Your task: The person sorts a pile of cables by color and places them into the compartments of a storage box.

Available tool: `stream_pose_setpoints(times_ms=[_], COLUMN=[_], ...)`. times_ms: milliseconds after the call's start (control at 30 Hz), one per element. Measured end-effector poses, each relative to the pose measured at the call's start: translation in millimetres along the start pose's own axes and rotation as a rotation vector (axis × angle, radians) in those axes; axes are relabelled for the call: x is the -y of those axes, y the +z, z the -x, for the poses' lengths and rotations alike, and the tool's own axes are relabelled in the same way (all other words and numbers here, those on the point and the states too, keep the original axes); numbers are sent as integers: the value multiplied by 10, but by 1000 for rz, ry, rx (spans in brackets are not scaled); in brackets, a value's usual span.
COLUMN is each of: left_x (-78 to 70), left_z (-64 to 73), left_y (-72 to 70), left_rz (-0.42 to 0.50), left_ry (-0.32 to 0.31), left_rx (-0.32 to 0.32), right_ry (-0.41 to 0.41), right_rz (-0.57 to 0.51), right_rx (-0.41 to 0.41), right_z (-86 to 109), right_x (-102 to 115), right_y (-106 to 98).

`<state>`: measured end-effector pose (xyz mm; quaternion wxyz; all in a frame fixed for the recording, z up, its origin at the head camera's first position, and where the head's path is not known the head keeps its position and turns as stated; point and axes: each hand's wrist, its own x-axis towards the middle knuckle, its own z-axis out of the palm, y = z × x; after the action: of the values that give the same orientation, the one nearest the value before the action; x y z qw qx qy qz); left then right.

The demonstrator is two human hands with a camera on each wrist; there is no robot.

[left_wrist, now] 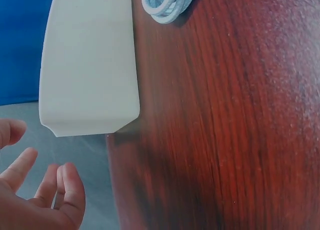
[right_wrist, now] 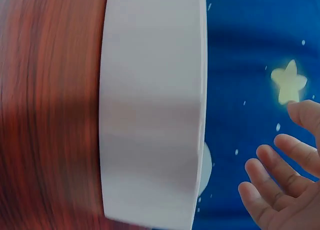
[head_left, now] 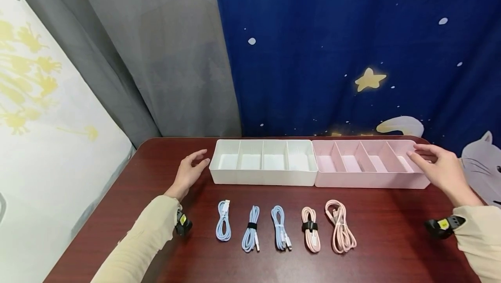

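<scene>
A white box (head_left: 266, 178) divided into compartments stands end to end with a pink one (head_left: 372, 180) toward the back of the table. My left hand (head_left: 189, 171) is just off the white box's left end, fingers relaxed and holding nothing. At the pink box's right end is my right hand (head_left: 441, 166), its loose fingers overlapping the corner in the head view. In the right wrist view the fingers (right_wrist: 270, 177) are spread and hold nothing. In front of the boxes lies a row of coiled cables: blue ones (head_left: 223, 222) on the left, pink ones (head_left: 311, 230) on the right.
Black straps bind a blue cable (head_left: 250, 229) and one pink cable. The dark red wooden table (head_left: 188, 261) ends at a grey curtain (head_left: 164, 57) and a blue star-patterned curtain (head_left: 305, 57) behind. White fabric with yellow prints (head_left: 47, 152) hangs at the left.
</scene>
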<state>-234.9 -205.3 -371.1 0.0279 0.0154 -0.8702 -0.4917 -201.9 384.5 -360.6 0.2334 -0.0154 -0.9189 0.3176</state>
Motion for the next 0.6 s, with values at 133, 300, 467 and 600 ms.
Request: stream_pose_setpoints(times_ms=[133, 300, 467, 600], left_x=[26, 49, 39, 30], left_z=[-23, -40, -80, -107], left_y=[14, 26, 50, 69], left_rz=[23, 78, 100, 99], left_ry=[-12, -41, -54, -50], left_rx=[5, 37, 55, 67], right_ry=[20, 63, 85, 97], right_rz=[28, 7, 27, 22], right_rx=[13, -42, 5, 33], right_z=[-90, -217, -179, -190], right_x=[-247, -526, -341, -364], right_y=[0, 45, -92, -165])
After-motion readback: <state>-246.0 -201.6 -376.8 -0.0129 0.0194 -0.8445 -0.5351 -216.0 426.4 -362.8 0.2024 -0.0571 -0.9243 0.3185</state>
